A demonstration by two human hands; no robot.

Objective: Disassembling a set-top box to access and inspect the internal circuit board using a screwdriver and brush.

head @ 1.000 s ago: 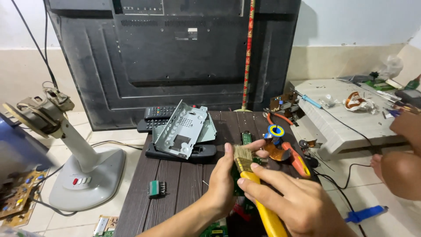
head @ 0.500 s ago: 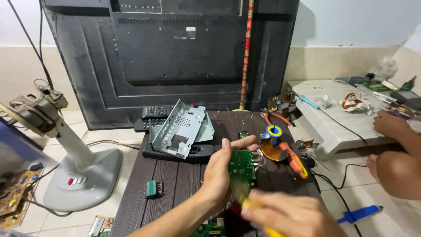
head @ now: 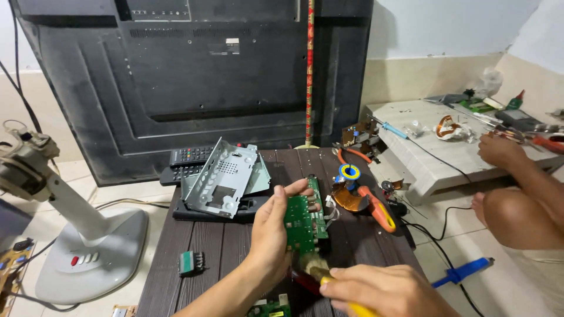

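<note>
Holding a green circuit board (head: 304, 222), left hand (head: 271, 235) faces yellow-handled brush (head: 329, 280).

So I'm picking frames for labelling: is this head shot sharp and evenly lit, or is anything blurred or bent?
Head view: soft, even light, no hard glare; green circuit board and left hand sharp; right hand with the brush slightly soft at the bottom edge; the big dark panel bows at the frame edges from the wide lens.

I see a dark brown slatted wooden table (head: 205, 264). At its far left edge lies a flat black box (head: 194, 210) bearing a bent grey perforated metal bracket (head: 220, 176). Near the left edge sits a small green component (head: 191, 262). By the far right corner: orange-handled tool (head: 376, 208), blue-yellow solder spool (head: 349, 172).
</note>
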